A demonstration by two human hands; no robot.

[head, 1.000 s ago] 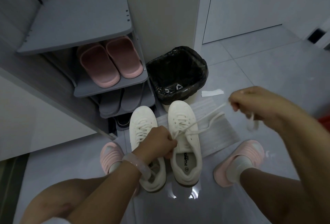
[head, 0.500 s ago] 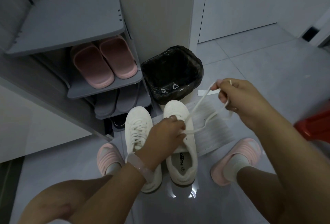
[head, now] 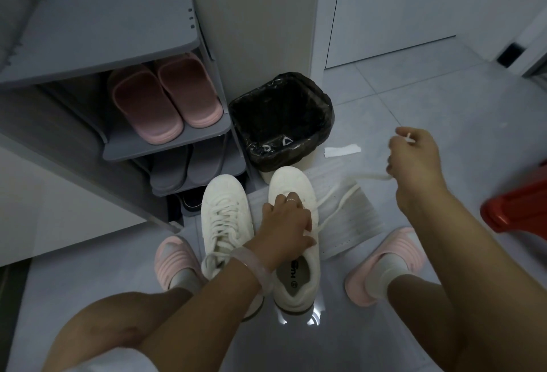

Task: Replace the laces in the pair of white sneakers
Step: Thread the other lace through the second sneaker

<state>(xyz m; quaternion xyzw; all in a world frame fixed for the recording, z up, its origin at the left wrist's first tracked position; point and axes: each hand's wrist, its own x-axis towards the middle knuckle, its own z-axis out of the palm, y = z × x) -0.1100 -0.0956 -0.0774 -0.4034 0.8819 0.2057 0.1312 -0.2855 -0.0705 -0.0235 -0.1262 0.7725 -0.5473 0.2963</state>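
Note:
Two white sneakers stand side by side on the floor between my feet. The left sneaker [head: 225,217] is fully laced. The right sneaker [head: 296,271] has its lace partly pulled out. My left hand [head: 285,223] rests on the right sneaker's tongue area, fingers curled and pinching the lace at the eyelets. The white lace [head: 340,200] runs in a loop from there up to my right hand [head: 414,161], which grips it, raised to the right above the floor; the lace's tip sticks out above the fingers.
A grey shoe rack [head: 165,146] with pink slippers [head: 165,99] stands at left. A bin with a black liner [head: 281,117] is behind the sneakers. A white sheet [head: 349,223] lies under the lace, a paper scrap [head: 342,150] beyond it, a red stool [head: 515,208] at right.
My right hand has swung the lace from the right toward the sneaker and back out to the right. My left hand slid forward onto the right sneaker's eyelets.

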